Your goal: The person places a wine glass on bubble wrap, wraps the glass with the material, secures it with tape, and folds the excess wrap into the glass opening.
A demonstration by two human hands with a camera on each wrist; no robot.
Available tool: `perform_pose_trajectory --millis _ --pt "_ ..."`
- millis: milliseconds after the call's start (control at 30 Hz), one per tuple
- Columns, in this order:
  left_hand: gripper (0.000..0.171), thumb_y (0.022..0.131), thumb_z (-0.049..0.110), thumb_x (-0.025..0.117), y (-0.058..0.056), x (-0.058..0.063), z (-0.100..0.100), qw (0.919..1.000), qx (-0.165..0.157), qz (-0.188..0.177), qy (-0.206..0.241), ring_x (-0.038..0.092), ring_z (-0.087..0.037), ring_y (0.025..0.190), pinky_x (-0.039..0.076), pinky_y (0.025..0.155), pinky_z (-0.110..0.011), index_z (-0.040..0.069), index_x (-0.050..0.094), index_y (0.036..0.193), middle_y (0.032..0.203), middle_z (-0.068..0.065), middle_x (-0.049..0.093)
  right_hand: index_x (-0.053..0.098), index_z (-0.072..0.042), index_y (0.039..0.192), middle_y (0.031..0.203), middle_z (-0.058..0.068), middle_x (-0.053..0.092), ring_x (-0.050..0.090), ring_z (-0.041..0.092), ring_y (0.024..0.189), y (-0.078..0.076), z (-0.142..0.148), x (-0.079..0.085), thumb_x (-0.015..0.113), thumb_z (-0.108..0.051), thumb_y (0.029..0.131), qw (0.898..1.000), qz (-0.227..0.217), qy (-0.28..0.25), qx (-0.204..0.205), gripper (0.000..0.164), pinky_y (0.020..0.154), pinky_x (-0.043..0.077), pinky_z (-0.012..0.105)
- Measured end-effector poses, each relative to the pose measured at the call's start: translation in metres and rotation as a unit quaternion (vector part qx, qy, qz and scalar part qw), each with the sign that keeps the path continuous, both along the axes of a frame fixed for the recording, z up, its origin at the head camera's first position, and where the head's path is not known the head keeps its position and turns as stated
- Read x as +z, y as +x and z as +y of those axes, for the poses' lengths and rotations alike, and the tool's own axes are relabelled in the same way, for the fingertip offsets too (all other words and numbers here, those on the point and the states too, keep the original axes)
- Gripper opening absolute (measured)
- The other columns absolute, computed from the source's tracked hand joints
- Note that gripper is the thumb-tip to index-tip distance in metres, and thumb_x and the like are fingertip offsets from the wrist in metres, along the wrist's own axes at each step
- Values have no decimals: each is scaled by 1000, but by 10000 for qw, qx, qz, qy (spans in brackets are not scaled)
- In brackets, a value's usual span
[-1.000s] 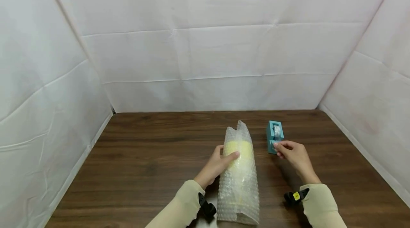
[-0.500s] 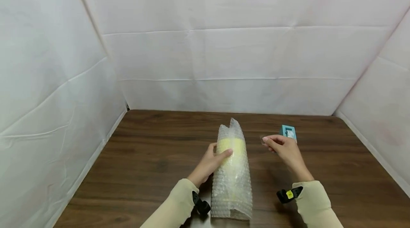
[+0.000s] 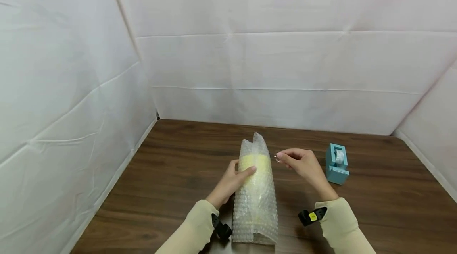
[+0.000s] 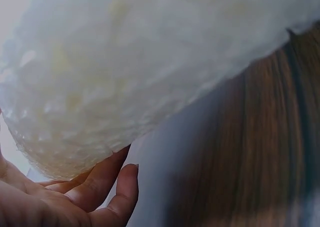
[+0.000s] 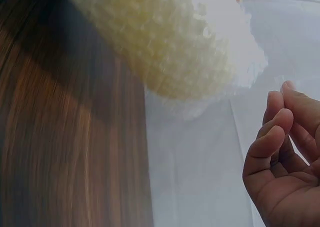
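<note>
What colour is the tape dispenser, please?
The tape dispenser is light blue, seen best in the head view.

a pale cream sleeve (image 3: 192, 228) is worn on the left arm, matched by a right sleeve (image 3: 339, 224). at each cuff a small black device is strapped, left (image 3: 222, 230) and right (image 3: 305, 218); the latter is marked with a yellow square (image 3: 313, 216).

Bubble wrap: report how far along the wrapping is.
Done: bubble wrap surrounds the yellow item. In hand: the left hand grips the wrap; the right hand pinches a small clear strip, seemingly tape. Remaining: probably sticking that strip down, as it isn't touching the wrap yet.
</note>
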State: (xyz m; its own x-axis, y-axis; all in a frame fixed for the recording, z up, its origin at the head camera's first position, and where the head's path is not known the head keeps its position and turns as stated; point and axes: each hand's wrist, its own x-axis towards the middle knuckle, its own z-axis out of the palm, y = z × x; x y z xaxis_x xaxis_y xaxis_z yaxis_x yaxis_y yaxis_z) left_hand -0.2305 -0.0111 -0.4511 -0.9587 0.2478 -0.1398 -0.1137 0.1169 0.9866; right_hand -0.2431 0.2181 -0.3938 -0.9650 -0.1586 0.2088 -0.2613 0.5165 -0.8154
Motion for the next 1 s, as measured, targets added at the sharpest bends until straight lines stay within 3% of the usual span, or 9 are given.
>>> perform_pose_trajectory --millis 267,333,567,767,1000 --pt "87 76 60 60 2 4 -8 9999 61 -92 63 57 -24 91 47 74 -42 13 24 139 115 -16 51 70 -14 95 65 13 53 41 13 51 4 -21 6 63 -41 82 9992 -163 -168 329 31 47 39 29" --pt "88 74 62 60 1 0 -9 9999 100 -103 91 58 -23 89 47 72 -40 13 24 139 113 -16 52 70 -13 96 66 16 52 40 13 51 6 -27 8 62 -40 83 9987 -192 -180 427 32 48 39 29" --pt "86 77 60 59 2 -4 -14 9999 97 -105 62 58 -22 88 47 72 -40 11 24 139 114 -16 53 71 -16 96 94 1 67 61 17 83 8 -46 4 62 -42 83 9969 -166 -17 773 30 71 50 34" --pt "83 80 54 60 1 -7 -15 9998 3 -101 146 59 -23 86 48 70 -41 9 23 140 114 -18 53 71 -19 95 98 -1 66 59 15 83 2 -55 -2 62 -38 84 9951 14 200 964 24 69 48 34" --pt "86 77 60 60 2 -8 -14 9999 -1 -79 131 60 -22 81 49 67 -38 13 24 139 110 -16 55 71 -21 93 95 -3 67 59 12 77 -3 -59 -6 62 -36 84 9940 203 446 979 20 64 47 29"
